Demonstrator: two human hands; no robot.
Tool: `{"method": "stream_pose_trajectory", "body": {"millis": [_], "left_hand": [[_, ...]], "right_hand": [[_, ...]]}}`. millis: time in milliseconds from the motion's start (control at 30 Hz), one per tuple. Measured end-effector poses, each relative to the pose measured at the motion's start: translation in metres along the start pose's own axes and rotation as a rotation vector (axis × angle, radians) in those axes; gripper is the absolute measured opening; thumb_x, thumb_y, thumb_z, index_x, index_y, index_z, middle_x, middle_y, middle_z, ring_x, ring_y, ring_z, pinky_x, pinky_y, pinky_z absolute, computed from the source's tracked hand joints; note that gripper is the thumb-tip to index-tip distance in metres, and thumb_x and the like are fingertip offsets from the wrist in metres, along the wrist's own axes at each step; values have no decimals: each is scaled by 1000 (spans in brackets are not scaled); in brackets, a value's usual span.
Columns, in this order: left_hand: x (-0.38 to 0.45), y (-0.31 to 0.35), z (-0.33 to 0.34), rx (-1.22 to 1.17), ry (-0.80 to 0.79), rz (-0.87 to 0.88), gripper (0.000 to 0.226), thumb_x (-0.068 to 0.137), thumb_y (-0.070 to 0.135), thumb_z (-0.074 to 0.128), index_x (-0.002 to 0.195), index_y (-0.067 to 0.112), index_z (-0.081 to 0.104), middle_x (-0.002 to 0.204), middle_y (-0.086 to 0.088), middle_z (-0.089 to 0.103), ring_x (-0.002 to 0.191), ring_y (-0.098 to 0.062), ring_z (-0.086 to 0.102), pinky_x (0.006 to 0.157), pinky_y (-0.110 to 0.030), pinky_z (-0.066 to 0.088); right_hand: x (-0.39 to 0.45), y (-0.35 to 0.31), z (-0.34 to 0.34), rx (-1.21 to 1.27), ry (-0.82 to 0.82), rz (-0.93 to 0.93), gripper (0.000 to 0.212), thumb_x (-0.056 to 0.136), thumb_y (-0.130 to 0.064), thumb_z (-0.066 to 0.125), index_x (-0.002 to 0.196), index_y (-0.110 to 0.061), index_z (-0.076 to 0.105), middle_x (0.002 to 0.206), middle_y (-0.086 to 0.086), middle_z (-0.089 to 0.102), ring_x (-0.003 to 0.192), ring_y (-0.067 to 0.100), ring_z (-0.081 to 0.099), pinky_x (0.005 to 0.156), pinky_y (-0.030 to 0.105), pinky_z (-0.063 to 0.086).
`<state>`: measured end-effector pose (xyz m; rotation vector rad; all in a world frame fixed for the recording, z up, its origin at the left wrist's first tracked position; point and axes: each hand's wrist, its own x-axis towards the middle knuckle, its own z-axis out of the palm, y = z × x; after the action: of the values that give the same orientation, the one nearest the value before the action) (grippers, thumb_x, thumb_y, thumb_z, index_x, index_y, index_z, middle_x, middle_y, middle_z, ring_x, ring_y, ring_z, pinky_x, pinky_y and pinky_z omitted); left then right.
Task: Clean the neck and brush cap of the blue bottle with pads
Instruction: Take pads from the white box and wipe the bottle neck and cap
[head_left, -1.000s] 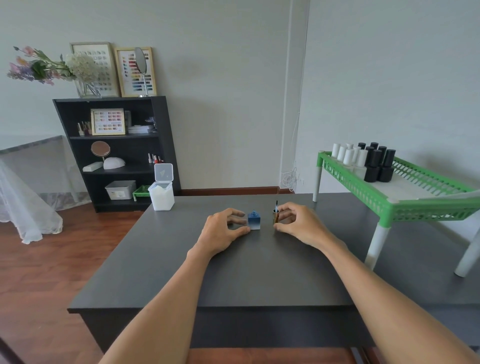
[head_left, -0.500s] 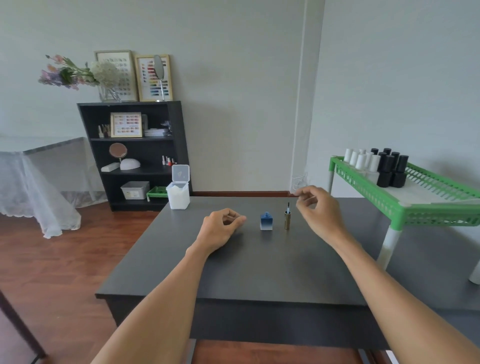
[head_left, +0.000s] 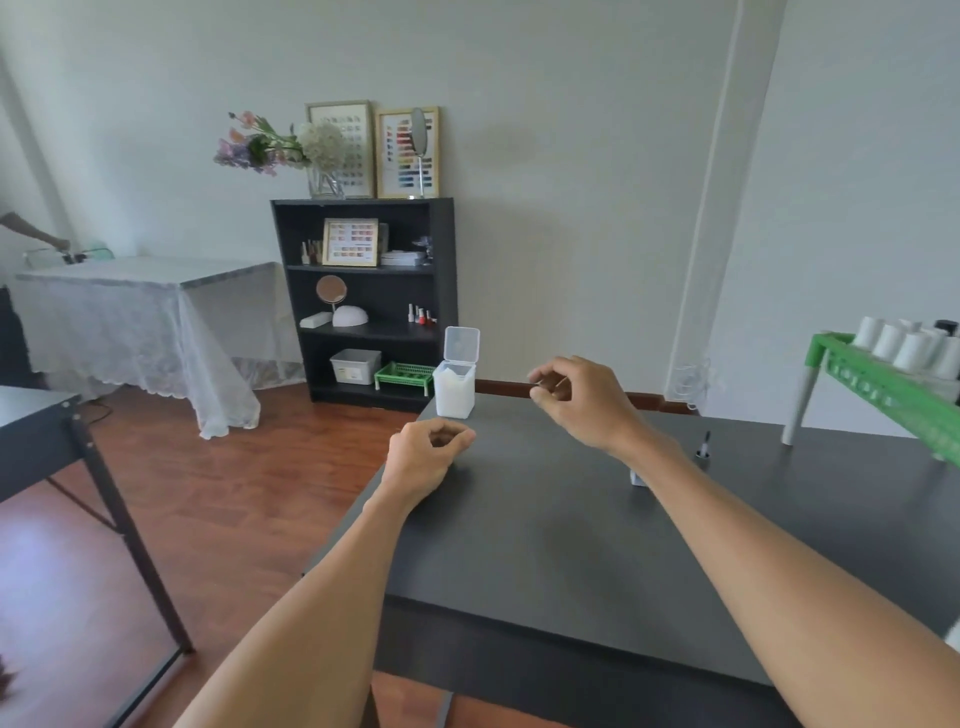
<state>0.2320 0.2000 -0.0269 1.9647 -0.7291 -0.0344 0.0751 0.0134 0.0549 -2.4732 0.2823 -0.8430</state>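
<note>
While no pad was yet held, the step was judged as fetching one from the open pad box (head_left: 455, 388); a single pad should be pinched off the top w/o dragging extras. R hand (head_left: 576, 400) was raised near the box, fingers curled, nothing seen gripped; L hand (head_left: 427, 457) was loosely curled empty on the table (head_left: 545, 545). Blue bottle (head_left: 637, 477) was mostly hidden behind the R forearm, brush cap (head_left: 703, 450) upright just beside it.

My right forearm (head_left: 727, 499) hides nearly all of the small blue bottle (head_left: 638, 478), and the green plastic rack (head_left: 883, 384) is cut off at the right edge.
</note>
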Motion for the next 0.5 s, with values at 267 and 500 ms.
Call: {"method": "stream_pose_trajectory", "body": {"millis": [267, 500], "left_hand": [[41, -16, -1, -125, 183, -68, 40, 81, 47, 88, 111, 26, 70, 96, 15, 76, 90, -7, 71, 82, -26, 56], [72, -28, -3, -142, 196, -102, 61, 74, 54, 91, 121, 26, 65, 104, 14, 73, 97, -13, 69, 80, -27, 55]], "right_hand": [[73, -11, 57, -59, -163, -27, 22, 100, -23, 70, 119, -15, 77, 113, 5, 75, 83, 16, 63, 80, 23, 46], [126, -10, 82, -70, -257, 11, 22, 102, -24, 69, 121, -15, 77, 118, 3, 75, 92, 15, 63, 86, 27, 47]]}}
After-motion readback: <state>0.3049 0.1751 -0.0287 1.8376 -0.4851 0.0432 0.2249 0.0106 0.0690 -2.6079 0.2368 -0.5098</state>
